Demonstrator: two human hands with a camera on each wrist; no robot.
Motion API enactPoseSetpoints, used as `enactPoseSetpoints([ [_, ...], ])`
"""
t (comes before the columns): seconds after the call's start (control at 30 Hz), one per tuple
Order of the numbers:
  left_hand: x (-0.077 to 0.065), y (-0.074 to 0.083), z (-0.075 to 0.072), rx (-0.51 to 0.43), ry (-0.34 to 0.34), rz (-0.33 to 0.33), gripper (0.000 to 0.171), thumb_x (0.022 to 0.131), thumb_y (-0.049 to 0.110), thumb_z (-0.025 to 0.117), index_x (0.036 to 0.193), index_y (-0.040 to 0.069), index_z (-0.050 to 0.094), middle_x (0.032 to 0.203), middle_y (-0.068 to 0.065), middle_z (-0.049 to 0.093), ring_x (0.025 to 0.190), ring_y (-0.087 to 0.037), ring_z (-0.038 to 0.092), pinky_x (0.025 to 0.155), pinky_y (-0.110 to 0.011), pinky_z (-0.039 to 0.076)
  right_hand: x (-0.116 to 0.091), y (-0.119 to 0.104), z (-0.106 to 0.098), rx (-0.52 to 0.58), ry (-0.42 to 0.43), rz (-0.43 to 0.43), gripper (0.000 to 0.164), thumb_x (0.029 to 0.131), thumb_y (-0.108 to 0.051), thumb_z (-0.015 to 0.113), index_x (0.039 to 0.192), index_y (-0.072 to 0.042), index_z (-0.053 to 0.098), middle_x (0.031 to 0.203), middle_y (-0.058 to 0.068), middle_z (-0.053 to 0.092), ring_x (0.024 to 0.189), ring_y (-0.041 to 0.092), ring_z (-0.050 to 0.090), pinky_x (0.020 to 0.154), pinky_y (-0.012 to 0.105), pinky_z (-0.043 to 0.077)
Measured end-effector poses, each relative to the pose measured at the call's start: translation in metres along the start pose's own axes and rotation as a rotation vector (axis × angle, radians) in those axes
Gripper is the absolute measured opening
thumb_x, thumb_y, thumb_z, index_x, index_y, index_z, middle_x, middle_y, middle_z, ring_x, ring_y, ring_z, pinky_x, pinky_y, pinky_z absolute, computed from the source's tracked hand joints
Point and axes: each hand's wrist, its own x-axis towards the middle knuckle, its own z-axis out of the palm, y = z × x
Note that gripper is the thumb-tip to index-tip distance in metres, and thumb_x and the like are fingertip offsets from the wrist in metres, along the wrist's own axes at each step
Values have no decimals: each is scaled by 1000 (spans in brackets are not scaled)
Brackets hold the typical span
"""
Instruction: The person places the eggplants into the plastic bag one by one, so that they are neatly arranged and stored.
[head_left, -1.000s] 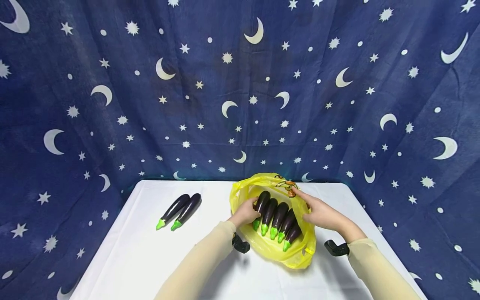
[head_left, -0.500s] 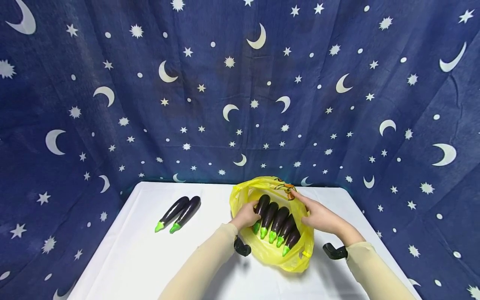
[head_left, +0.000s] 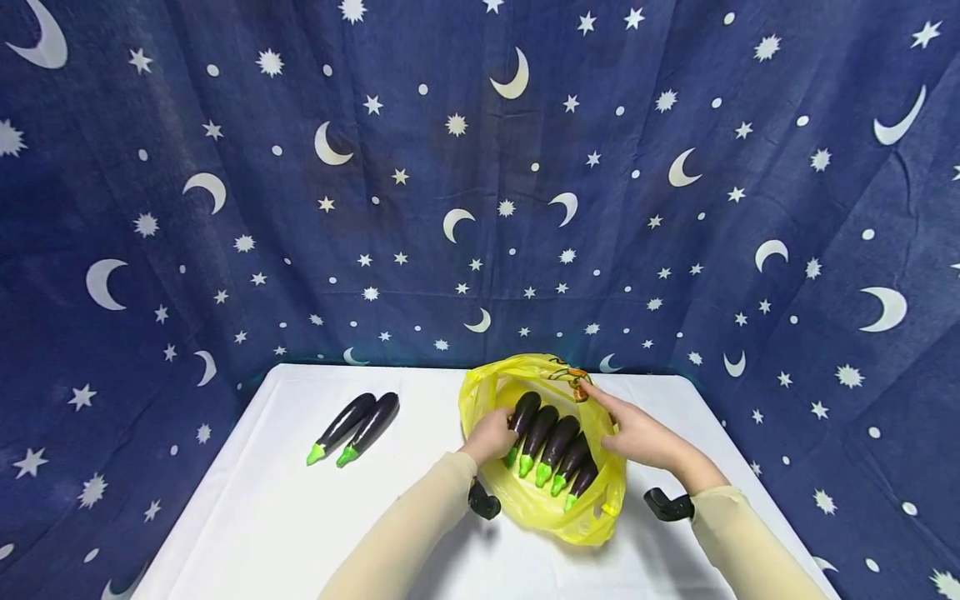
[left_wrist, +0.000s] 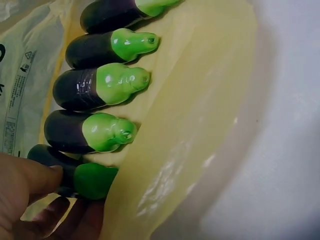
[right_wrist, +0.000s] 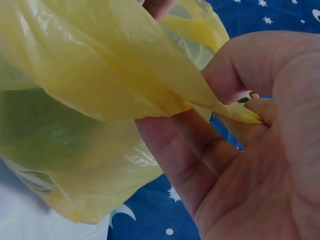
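Observation:
A yellow plastic bag (head_left: 540, 518) lies with its mouth wide, showing several dark purple eggplants (head_left: 557, 442) side by side, their green stem ends toward me. My left hand (head_left: 491, 435) reaches inside and grips the leftmost eggplant (left_wrist: 95, 181), thumb on top and fingers curled beneath, as the left wrist view shows. On the other side, my right hand (head_left: 641, 435) holds the bag's rim. The right wrist view shows yellow film (right_wrist: 150, 95) pinched between its thumb and fingers, with the index finger stretched along the printed far edge.
Two more eggplants (head_left: 372, 427) lie close together on the white tabletop (head_left: 300, 533), left of the bag. A dark blue cloth (head_left: 420, 250) with moons and stars hangs behind and along both sides. A black wrist mount (head_left: 483, 500) sits on each wrist.
The head view has shifted a little. My left hand keeps its grip on the leftmost eggplant and my right hand stays at the bag's rim, with the bag's front edge barely moved.

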Motion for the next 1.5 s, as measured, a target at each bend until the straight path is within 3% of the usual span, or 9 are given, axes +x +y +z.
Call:
enactPoseSetpoints([
  [0.1, 0, 1, 0, 17, -9, 6, 41, 95, 1, 63, 136, -3, 61, 119, -16, 69, 101, -25, 62, 98, -43, 51, 1, 0, -1, -3, 6, -11, 96, 80, 1, 62, 165, -20, 23, 163, 16, 32, 144, 35, 37, 115, 55, 35],
  [0.33, -2, 1, 1, 9, -8, 15, 46, 95, 0, 62, 140, -4, 58, 134, -19, 63, 126, -34, 58, 111, -45, 43, 1, -2, -2, -13, 12, -30, 95, 80, 2, 61, 165, -18, 23, 163, 17, 32, 145, 36, 36, 114, 56, 34],
  [0.53, -7, 0, 4, 9, -34, 20, 49, 97, 3, 62, 144, -6, 53, 140, -22, 59, 131, -35, 55, 112, -47, 41, -3, -3, 3, -2, 8, -4, 96, 81, 1, 62, 165, -21, 22, 164, 16, 31, 146, 36, 34, 115, 57, 33],
  [0.67, -15, 2, 0, 40, -43, 78, 52, 94, 7, 64, 144, -6, 53, 139, -21, 60, 130, -34, 56, 111, -45, 43, -6, -1, 5, -9, 15, -15, 97, 80, 0, 63, 165, -23, 22, 164, 14, 31, 147, 35, 33, 115, 57, 32],
  [0.8, -25, 5, -11, 47, -48, 145, 53, 92, 13, 66, 142, -3, 56, 136, -19, 62, 127, -31, 58, 107, -43, 46, -6, -2, 4, -9, 17, -22, 97, 80, 1, 63, 165, -23, 23, 164, 14, 31, 146, 36, 34, 115, 57, 33],
  [1.13, -51, -1, -49, -28, -47, 219, 45, 96, 29, 65, 136, 10, 66, 125, -7, 70, 104, -24, 69, 84, -36, 55, -4, -2, 3, -7, 13, -29, 97, 79, 2, 63, 165, -20, 23, 163, 15, 32, 145, 34, 36, 114, 55, 35],
  [1.5, -73, -17, -95, -137, 11, 260, 48, 99, 28, 64, 143, 9, 59, 140, -6, 60, 122, -28, 60, 96, -45, 53, -4, -2, 2, -19, 11, -9, 97, 80, 0, 63, 165, -21, 22, 164, 16, 31, 146, 35, 35, 113, 55, 36],
])
